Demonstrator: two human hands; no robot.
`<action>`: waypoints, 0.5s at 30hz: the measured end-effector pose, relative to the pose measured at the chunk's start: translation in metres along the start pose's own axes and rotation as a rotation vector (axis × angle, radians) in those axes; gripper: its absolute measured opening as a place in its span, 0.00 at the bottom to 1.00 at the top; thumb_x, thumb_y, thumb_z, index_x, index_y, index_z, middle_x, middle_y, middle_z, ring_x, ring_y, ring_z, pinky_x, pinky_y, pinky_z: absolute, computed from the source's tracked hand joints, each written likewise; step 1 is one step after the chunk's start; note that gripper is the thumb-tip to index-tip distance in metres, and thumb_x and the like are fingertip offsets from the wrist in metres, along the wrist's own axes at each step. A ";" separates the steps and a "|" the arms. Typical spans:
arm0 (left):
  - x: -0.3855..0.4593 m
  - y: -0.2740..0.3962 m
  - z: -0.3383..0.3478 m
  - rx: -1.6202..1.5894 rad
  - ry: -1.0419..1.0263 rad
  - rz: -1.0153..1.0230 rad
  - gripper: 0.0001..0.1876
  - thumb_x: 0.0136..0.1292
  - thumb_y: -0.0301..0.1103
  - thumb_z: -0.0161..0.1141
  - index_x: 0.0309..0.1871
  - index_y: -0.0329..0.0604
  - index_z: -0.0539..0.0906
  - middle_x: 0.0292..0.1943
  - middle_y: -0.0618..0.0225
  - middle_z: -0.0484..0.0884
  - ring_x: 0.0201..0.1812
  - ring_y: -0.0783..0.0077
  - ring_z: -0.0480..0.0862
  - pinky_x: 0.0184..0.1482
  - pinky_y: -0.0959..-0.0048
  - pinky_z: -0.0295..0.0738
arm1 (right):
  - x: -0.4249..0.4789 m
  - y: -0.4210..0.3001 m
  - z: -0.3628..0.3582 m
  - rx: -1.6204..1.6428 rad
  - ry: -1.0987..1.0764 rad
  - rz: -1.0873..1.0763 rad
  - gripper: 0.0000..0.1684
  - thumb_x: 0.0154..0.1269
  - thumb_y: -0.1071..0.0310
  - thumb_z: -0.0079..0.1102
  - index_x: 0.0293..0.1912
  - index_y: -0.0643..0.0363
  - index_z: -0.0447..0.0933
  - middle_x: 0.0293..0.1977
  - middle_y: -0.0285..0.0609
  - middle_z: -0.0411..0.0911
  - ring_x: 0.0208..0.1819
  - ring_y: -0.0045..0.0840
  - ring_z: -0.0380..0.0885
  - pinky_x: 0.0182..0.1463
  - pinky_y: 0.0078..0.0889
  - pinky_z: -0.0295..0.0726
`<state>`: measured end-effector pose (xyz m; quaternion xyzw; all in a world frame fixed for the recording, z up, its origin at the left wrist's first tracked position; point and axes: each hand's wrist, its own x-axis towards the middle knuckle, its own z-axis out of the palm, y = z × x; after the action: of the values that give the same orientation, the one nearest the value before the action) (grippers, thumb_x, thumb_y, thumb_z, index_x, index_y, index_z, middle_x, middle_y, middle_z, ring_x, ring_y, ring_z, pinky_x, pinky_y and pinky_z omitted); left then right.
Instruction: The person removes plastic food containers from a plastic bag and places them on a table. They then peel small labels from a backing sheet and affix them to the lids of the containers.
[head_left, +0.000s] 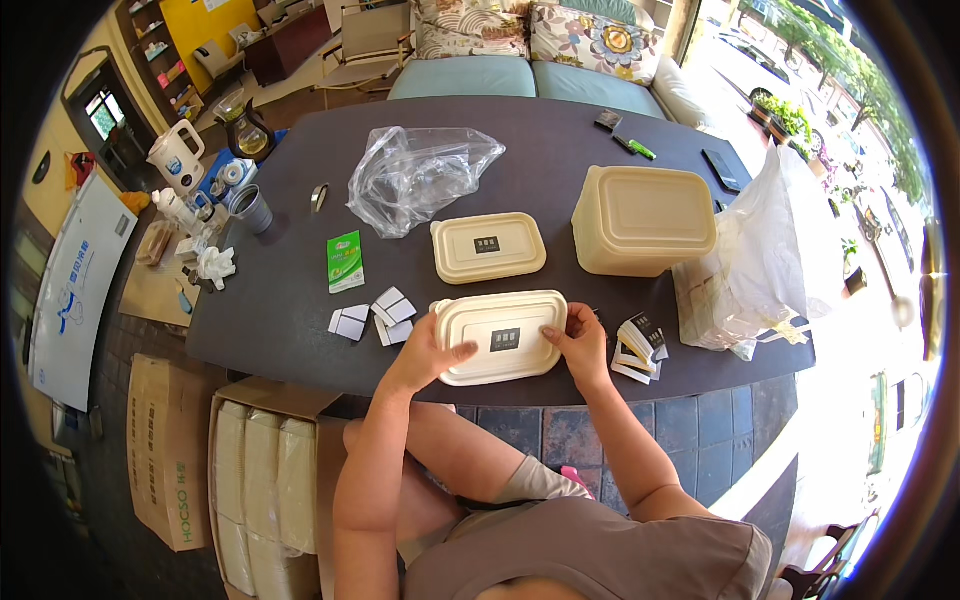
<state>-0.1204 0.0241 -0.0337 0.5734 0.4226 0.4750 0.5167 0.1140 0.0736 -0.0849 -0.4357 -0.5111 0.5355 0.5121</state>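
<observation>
Between my two hands is a cream rectangular lid (525, 358) with a black label (505, 340) at its middle. My left hand (426, 356) grips its left end, thumb lying over the top. At the right end, my right hand (581, 341) pinches the rim with its thumb on the upper face. Just beyond lies a second lid (465, 270) of the same kind, also labelled. To the right stands a stack of matching lids or containers (645, 217). Black label sheets with white backing (639, 349) are spread near my right hand. Several white backing pieces (393, 306) lie to the left.
A crumpled clear plastic bag (420, 176) and a green packet (346, 261) rest on the dark table (285, 330). A white plastic bag (739, 255) with stacked contents stands at the right edge, near a phone (721, 170). An open carton (326, 457) sits below left.
</observation>
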 end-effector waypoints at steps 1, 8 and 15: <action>-0.004 -0.009 -0.004 -0.006 -0.065 0.022 0.36 0.61 0.57 0.56 0.59 0.32 0.64 0.49 0.63 0.73 0.52 0.76 0.70 0.54 0.76 0.66 | 0.001 -0.002 -0.001 0.068 -0.027 -0.011 0.16 0.57 0.73 0.65 0.43 0.63 0.69 0.33 0.34 0.76 0.37 0.15 0.74 0.45 0.19 0.73; -0.010 -0.084 -0.023 -0.095 -0.133 -0.040 0.56 0.56 0.76 0.13 0.68 0.29 0.57 0.69 0.59 0.60 0.69 0.66 0.57 0.70 0.66 0.45 | -0.005 -0.020 -0.012 0.303 0.039 -0.337 0.07 0.64 0.73 0.58 0.36 0.59 0.68 0.31 0.31 0.75 0.35 0.10 0.71 0.42 0.13 0.69; -0.016 -0.014 0.018 0.697 0.114 0.103 0.21 0.65 0.49 0.50 0.53 0.47 0.79 0.55 0.62 0.77 0.63 0.56 0.68 0.68 0.51 0.47 | 0.018 -0.073 0.014 0.041 0.092 -0.211 0.06 0.66 0.72 0.54 0.40 0.65 0.71 0.32 0.33 0.74 0.34 0.11 0.70 0.39 0.14 0.70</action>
<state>-0.1061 0.0066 -0.0495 0.7085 0.5578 0.3589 0.2409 0.1061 0.0868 -0.0099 -0.3929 -0.5191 0.4685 0.5972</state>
